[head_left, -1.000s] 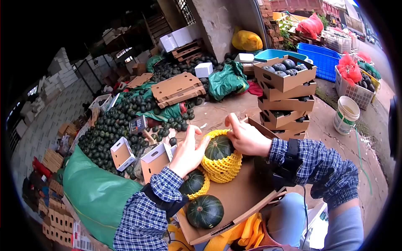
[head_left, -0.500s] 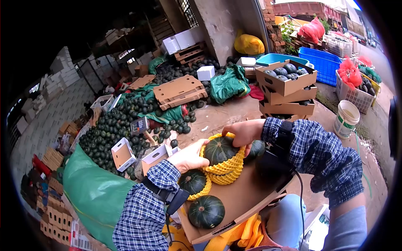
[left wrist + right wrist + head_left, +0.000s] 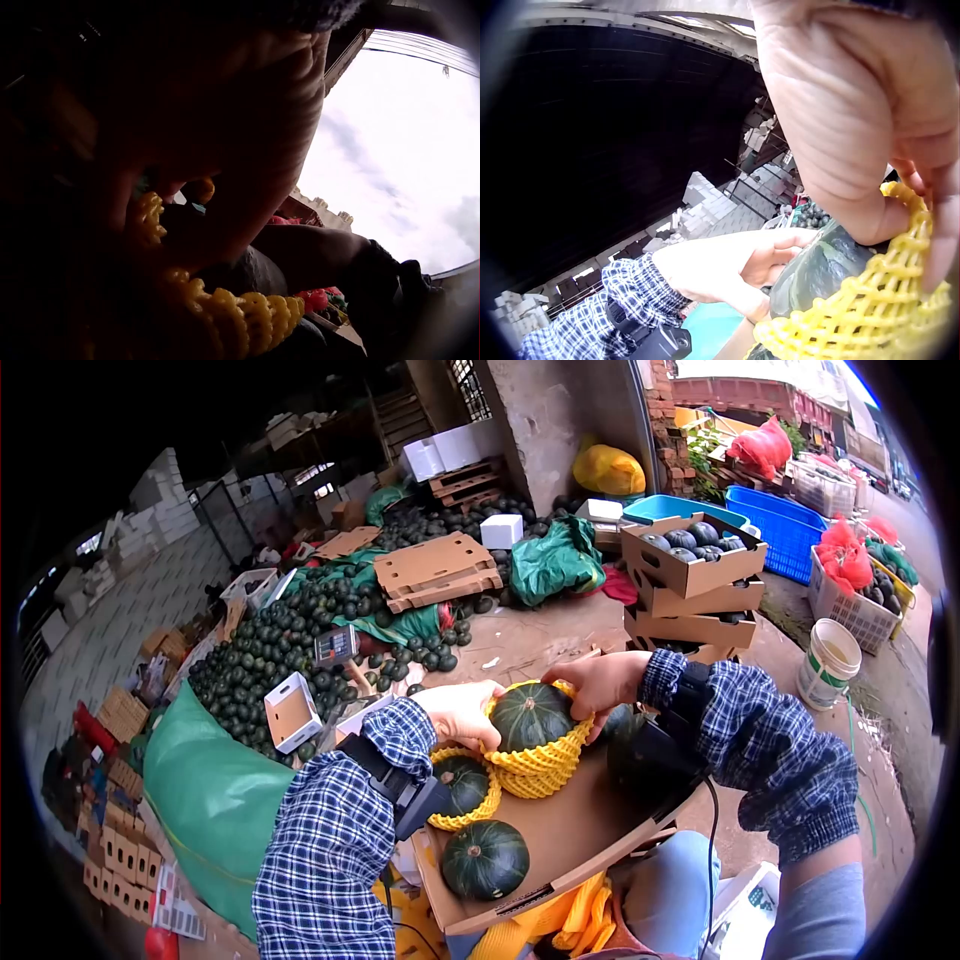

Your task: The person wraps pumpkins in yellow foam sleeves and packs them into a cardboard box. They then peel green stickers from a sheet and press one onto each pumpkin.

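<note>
A dark green pumpkin [image 3: 530,715] sits in a yellow foam net [image 3: 545,770] in the cardboard box [image 3: 585,845]. At the net's left rim my left hand [image 3: 462,712] grips, thumb near the pumpkin's side. My right hand [image 3: 605,682] pinches the opposite rim; in the right wrist view its thumb lies inside the foam net [image 3: 855,307] against the pumpkin [image 3: 817,270]. A second netted pumpkin [image 3: 463,785] is just below my left hand. Nearer me lies a bare pumpkin [image 3: 485,860]. Another pumpkin [image 3: 618,722] is partly hidden below my right hand.
A stack of cardboard boxes [image 3: 695,565] holding pumpkins stands beyond my right hand. Heaped pumpkins [image 3: 270,665] cover the floor at left, behind a large green sack [image 3: 215,810]. A white bucket [image 3: 830,660] stands at right. Yellow foam nets [image 3: 550,920] lie by my knee.
Both hands have come down from above the net's top to its sides, and the raised fingers have closed in around the rim. The head view has shifted slightly.
</note>
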Motion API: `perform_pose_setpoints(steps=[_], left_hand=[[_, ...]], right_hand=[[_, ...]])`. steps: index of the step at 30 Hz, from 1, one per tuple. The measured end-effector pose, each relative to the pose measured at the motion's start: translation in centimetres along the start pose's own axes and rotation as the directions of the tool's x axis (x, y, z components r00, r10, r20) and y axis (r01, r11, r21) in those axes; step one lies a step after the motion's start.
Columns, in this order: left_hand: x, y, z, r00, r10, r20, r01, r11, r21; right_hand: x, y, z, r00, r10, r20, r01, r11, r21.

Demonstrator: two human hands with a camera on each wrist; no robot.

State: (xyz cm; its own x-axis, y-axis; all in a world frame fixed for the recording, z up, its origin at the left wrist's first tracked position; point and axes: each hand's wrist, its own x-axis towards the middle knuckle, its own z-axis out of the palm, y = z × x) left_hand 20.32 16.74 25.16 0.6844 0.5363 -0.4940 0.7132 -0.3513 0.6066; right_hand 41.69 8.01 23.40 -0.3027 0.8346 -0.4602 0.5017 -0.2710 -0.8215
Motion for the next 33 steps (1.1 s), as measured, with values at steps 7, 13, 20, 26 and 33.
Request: perform_pose_setpoints(steps=[7,13,20,26,33], left_hand=[[0.1,2.3,-1.3,0.99,-0.045,0.13,0.048,0.999,-0.02],[1.8,6.0,2.2,0.998,-0.012,-0.068,0.053,0.766,0.641],[1.1,4.6,6.4,0.956,0.07,-0.285,0.098,0.839,0.536],[-0.5,3.2,5.7,0.854,0.056,-0.518,0.096,0.96,0.262],[-11.3,1.4,1.6,0.882,0.442,-0.166,-0.457,0.711,-0.534]], right_hand=[[0.8,2.5,0.5,0.996,-0.083,-0.023,0.086,0.966,0.243],[-2.4,4.3,3.0,0.588,-0.752,-0.298,0.324,0.557,-0.764],[-5.6,1.0,12.1,0.752,-0.654,0.082,0.536,0.534,-0.654],[0.8,-2.6,19.0,0.936,-0.327,0.126,0.288,0.511,-0.81],[-3.4,0.1,10.0,0.986,-0.139,0.09,0.165,0.802,-0.574]])
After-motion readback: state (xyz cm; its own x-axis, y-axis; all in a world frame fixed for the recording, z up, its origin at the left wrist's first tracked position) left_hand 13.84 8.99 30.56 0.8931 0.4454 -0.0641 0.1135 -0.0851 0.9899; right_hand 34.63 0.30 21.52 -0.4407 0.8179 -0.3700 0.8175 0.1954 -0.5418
